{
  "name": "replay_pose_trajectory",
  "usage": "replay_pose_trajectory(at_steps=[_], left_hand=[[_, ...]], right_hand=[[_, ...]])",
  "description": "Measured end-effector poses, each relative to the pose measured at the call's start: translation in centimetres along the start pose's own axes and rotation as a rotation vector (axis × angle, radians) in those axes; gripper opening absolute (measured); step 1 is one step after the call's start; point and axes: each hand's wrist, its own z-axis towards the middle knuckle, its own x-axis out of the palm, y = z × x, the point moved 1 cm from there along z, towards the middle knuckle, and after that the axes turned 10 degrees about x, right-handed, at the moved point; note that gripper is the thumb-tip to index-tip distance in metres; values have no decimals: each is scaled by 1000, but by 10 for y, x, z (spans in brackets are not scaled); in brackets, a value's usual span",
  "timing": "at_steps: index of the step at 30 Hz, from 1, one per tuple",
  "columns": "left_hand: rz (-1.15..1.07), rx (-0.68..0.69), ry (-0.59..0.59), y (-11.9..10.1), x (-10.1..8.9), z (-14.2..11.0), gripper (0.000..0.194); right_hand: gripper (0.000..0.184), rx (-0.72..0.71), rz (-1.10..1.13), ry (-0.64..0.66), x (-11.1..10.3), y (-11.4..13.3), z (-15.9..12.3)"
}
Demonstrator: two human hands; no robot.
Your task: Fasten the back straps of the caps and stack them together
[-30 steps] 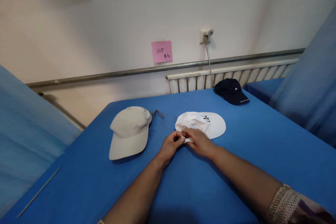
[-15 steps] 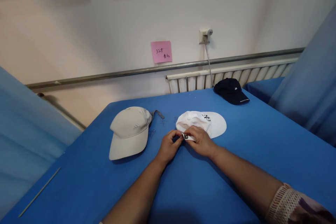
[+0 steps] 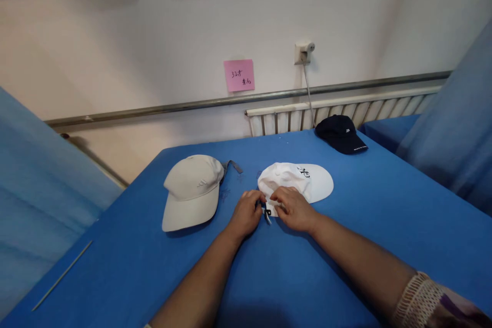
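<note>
A white cap (image 3: pixel 303 182) with a dark logo lies on the blue table (image 3: pixel 365 225), its brim pointing right. My left hand (image 3: pixel 247 211) and my right hand (image 3: pixel 292 207) meet at the cap's near edge, both with fingers pinched on its white back strap (image 3: pixel 268 213), which has a small dark buckle. The strap end hangs down between the two hands.
A beige cap (image 3: pixel 191 190) lies left of the white one, its grey strap trailing behind. A dark navy cap (image 3: pixel 341 134) sits at the table's far right edge by a radiator (image 3: pixel 330 113). A thin stick (image 3: pixel 61 275) lies near the left corner. Blue drapes flank both sides.
My hands have shifted slightly on the strap; the strap end with its buckle now hangs down between them. The camera view has shifted a little.
</note>
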Motion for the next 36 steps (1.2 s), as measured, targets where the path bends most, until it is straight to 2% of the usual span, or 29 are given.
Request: replay_pose_trajectory(at_steps=[4,10,16,19,24,26,28,29,31,33,35,36], left_hand=[[49,62,111,2,-10,-3,25],[31,74,136,2,-10,-4,8],[-75,18,163,-1,-7,-1,16],[-55,-20,58,1,-12,-1,10],[109,-115,-162,16,-26,2,10],[110,-180,-239,23,-31,3,8],[87,-248,-283,28,-33,4,9],[82,-276,-287,30,-34,4,12],[86,-310,-276,32,-33,4,21],[88,-317,-258,30,-31,4,25],[72,-316,-231,25,-28,4,25],[56,-312,-207,23,-26,4,25]], right_hand=[[26,-57,3,53,-2,4,-1],[34,-133,-39,124,-2,19,-3],[11,-112,-96,48,5,18,-1],[10,-100,-77,13,5,15,-1],[12,-118,-16,-8,-5,20,-4],[14,-110,35,-94,-13,15,-3],[16,-16,87,-275,-25,-1,-1],[17,77,109,-386,-32,-15,0],[22,358,98,-541,-47,-48,1],[32,675,62,-550,-59,-84,1],[39,953,171,-459,-64,-114,0],[39,996,199,-439,-66,-124,-1]])
